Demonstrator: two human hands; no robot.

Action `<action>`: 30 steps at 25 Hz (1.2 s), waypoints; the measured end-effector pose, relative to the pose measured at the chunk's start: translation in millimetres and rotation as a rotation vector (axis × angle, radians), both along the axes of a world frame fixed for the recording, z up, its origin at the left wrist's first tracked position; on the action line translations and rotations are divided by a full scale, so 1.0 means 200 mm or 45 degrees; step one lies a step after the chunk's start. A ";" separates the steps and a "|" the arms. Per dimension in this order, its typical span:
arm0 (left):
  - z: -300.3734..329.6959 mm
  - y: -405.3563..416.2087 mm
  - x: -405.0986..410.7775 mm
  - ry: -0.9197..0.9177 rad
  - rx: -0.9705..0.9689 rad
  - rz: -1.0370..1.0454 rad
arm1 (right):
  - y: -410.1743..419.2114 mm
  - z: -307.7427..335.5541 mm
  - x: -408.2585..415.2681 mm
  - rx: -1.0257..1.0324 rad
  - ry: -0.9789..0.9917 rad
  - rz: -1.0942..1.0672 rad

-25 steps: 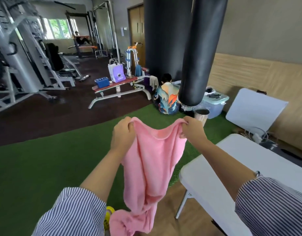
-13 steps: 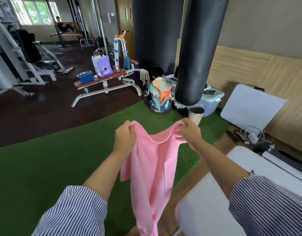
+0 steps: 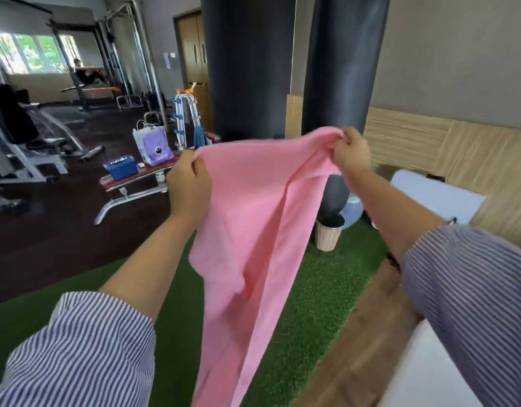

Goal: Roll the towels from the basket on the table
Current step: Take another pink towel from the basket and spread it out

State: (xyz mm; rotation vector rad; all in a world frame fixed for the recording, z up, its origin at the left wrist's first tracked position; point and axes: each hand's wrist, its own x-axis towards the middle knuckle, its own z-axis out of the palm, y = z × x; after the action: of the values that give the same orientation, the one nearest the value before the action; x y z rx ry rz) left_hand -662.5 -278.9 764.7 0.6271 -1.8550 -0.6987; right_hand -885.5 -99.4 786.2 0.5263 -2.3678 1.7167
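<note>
A pink towel [image 3: 253, 218] is being held up in the air, pinched along its top edge by the left hand [image 3: 188, 186] and the right hand [image 3: 351, 151]. It is hanging limp, so it is judged light and soft, best gripped at the corners. The white tabletop [image 3: 429, 374] is being glimpsed low right; green turf [image 3: 318, 286] and a punching bag [image 3: 338, 83] are being seen beyond.

Blue-and-white pinstriped shirt sleeves [image 3: 83, 345], pushed up past elbows; forearms bare; small dark band at right cuff [image 3: 452, 221].
</note>
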 end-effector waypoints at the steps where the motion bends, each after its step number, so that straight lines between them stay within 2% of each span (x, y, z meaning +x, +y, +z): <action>1: 0.00 0.04 0.01 -0.013 -0.034 -0.020 | 0.05 0.04 -0.04 -0.038 -0.010 -0.011; 4: -0.11 0.21 0.06 -0.168 -0.100 -0.111 | 0.26 -0.02 -0.06 -0.045 -0.088 -0.036; 9: -0.52 0.57 0.26 -0.575 -0.022 -0.164 | 0.76 -0.33 0.05 0.103 -0.161 0.041; 13: -0.76 0.97 0.44 -0.655 0.153 -0.260 | 1.18 -0.46 0.11 0.319 -0.072 -0.039; 15: -0.89 1.13 0.51 -0.780 0.165 -0.294 | 1.33 -0.56 0.16 0.363 -0.078 -0.040; 19: -1.13 1.28 0.66 -0.987 0.257 -0.447 | 1.54 -0.75 0.20 0.531 -0.079 0.034; 23: -1.23 1.37 0.71 -0.984 0.245 -0.527 | 1.63 -0.87 0.19 0.667 -0.115 0.101; 25: -1.26 1.39 0.72 -0.983 0.232 -0.486 | 1.63 -0.94 0.16 0.833 -0.122 0.170; 28: -1.32 1.37 0.70 -1.052 0.205 -0.390 | 1.57 -1.04 0.10 1.294 -0.021 0.294; 30: -1.33 1.34 0.65 -1.061 0.230 -0.376 | 1.52 -1.09 0.08 1.454 -0.034 0.289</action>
State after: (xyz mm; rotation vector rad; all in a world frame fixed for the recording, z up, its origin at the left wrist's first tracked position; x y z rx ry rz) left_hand -532.0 -10.5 498.3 0.8518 -2.7128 -0.8830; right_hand -869.0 204.3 568.9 0.9073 -3.2006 0.2141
